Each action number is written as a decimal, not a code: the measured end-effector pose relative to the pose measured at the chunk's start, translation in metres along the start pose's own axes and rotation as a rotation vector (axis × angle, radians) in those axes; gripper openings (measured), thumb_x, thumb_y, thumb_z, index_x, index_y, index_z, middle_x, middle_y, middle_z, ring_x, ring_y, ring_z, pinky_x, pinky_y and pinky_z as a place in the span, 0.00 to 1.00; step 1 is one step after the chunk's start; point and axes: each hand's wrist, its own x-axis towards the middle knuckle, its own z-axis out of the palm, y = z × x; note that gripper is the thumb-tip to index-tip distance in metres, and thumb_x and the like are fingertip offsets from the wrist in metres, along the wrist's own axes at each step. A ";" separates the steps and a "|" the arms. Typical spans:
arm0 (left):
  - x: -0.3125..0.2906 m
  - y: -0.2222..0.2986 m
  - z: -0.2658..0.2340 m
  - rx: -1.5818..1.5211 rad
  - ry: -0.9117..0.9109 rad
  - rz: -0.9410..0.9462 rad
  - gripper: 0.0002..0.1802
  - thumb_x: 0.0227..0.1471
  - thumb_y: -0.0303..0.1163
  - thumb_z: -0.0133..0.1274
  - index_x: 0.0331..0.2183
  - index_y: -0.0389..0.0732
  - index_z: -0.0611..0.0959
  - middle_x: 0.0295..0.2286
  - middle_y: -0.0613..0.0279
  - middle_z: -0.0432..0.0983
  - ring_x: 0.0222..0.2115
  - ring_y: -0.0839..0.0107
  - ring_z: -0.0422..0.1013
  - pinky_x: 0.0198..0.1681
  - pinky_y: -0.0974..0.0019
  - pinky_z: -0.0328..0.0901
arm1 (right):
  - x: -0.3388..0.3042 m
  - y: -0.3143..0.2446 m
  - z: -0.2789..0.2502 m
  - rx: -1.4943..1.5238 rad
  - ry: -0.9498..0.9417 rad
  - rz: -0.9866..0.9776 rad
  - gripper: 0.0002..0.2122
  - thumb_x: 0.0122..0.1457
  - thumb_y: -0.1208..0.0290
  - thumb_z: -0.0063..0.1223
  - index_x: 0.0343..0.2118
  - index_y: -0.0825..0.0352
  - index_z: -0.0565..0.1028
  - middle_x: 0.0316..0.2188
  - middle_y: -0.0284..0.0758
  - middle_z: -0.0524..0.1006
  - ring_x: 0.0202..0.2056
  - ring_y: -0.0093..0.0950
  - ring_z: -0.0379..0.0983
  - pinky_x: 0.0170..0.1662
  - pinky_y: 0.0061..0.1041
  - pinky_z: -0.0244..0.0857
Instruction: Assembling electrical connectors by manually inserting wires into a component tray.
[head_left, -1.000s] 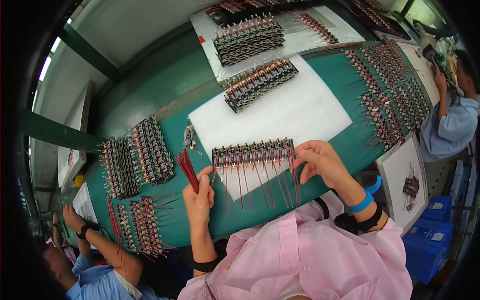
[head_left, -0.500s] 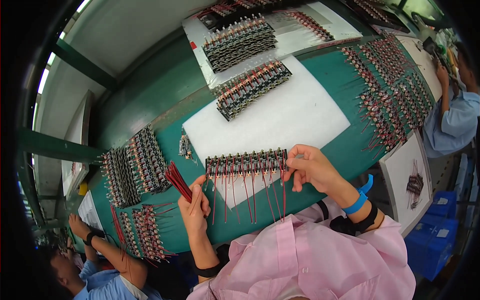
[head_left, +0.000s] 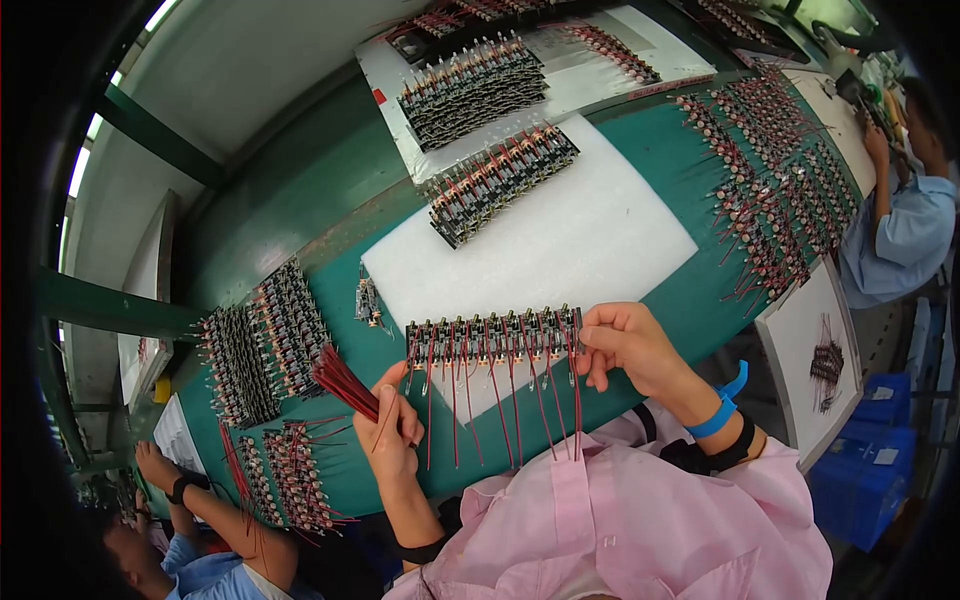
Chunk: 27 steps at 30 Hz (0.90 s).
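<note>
Circuit-board strip [head_left: 492, 340]: over near part of white sheet [head_left: 620, 240]
Left hand [head_left: 392, 435]: closed around red wire bundle [head_left: 345, 384]; contact with strip unclear
Right hand [head_left: 632, 350]: pinching the strip's right end
Hands: apart, strip between

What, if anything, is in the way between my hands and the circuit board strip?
Nothing visible. Your right hand grips the right end of the circuit board strip, and your left hand is at its left end. The red wire bundle in your left hand points up and left, away from the strip.
</note>
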 end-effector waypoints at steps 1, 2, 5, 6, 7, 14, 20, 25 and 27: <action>-0.001 0.000 0.000 -0.001 -0.007 0.000 0.15 0.48 0.29 0.37 0.37 0.29 0.68 0.06 0.71 0.52 0.04 0.85 0.45 0.06 0.80 0.43 | -0.003 -0.001 0.000 0.003 0.008 -0.019 0.05 0.46 0.75 0.41 0.20 0.70 0.65 0.14 0.38 0.70 0.10 0.22 0.65 0.13 0.15 0.57; -0.003 0.002 0.002 -0.040 -0.016 0.012 0.16 0.48 0.29 0.37 0.37 0.29 0.68 0.06 0.71 0.52 0.04 0.85 0.45 0.06 0.80 0.43 | -0.006 -0.002 -0.001 0.006 0.019 -0.038 0.05 0.46 0.75 0.41 0.20 0.70 0.65 0.14 0.38 0.70 0.10 0.22 0.65 0.13 0.15 0.57; -0.008 0.003 0.006 -0.122 -0.044 0.035 0.16 0.49 0.30 0.37 0.38 0.29 0.67 0.06 0.71 0.52 0.04 0.85 0.45 0.06 0.80 0.44 | -0.017 -0.004 -0.004 -0.002 0.030 -0.087 0.05 0.47 0.76 0.40 0.19 0.71 0.65 0.14 0.38 0.70 0.10 0.23 0.65 0.13 0.15 0.59; -0.008 0.002 0.008 -0.134 -0.054 0.040 0.16 0.49 0.31 0.37 0.37 0.28 0.67 0.06 0.71 0.52 0.05 0.85 0.45 0.06 0.80 0.44 | -0.022 -0.006 -0.005 -0.005 0.034 -0.110 0.06 0.48 0.76 0.39 0.18 0.71 0.64 0.15 0.38 0.70 0.11 0.23 0.65 0.13 0.15 0.60; -0.007 0.001 0.011 -0.147 -0.065 0.045 0.16 0.49 0.32 0.38 0.36 0.28 0.68 0.06 0.71 0.52 0.05 0.85 0.46 0.07 0.80 0.44 | -0.028 -0.009 -0.007 -0.005 0.047 -0.117 0.06 0.48 0.76 0.39 0.18 0.71 0.64 0.15 0.38 0.70 0.11 0.23 0.65 0.13 0.15 0.60; -0.006 -0.009 0.016 -0.059 -0.055 0.111 0.18 0.49 0.35 0.40 0.34 0.27 0.69 0.06 0.72 0.53 0.06 0.85 0.47 0.08 0.80 0.44 | -0.081 -0.050 -0.035 0.030 0.205 -0.331 0.05 0.46 0.75 0.42 0.18 0.70 0.65 0.13 0.37 0.69 0.10 0.24 0.66 0.13 0.18 0.61; -0.006 -0.009 0.020 0.020 -0.002 0.118 0.17 0.49 0.35 0.39 0.34 0.29 0.69 0.07 0.73 0.52 0.05 0.86 0.46 0.07 0.81 0.44 | -0.104 -0.122 -0.109 -0.059 0.310 -0.531 0.06 0.48 0.73 0.40 0.19 0.69 0.65 0.14 0.35 0.69 0.12 0.22 0.66 0.18 0.20 0.65; -0.002 -0.009 0.023 0.032 0.015 0.143 0.18 0.48 0.36 0.40 0.33 0.27 0.70 0.07 0.72 0.54 0.06 0.85 0.48 0.08 0.80 0.44 | -0.067 -0.189 -0.171 -0.057 0.401 -0.579 0.06 0.49 0.74 0.39 0.22 0.70 0.66 0.17 0.34 0.70 0.17 0.22 0.68 0.22 0.20 0.65; 0.001 -0.011 0.023 0.049 0.043 0.156 0.19 0.48 0.36 0.40 0.33 0.27 0.70 0.07 0.72 0.54 0.06 0.85 0.48 0.08 0.80 0.44 | -0.042 -0.216 -0.189 -0.113 0.433 -0.491 0.05 0.50 0.74 0.38 0.25 0.69 0.66 0.19 0.33 0.70 0.18 0.21 0.68 0.24 0.20 0.65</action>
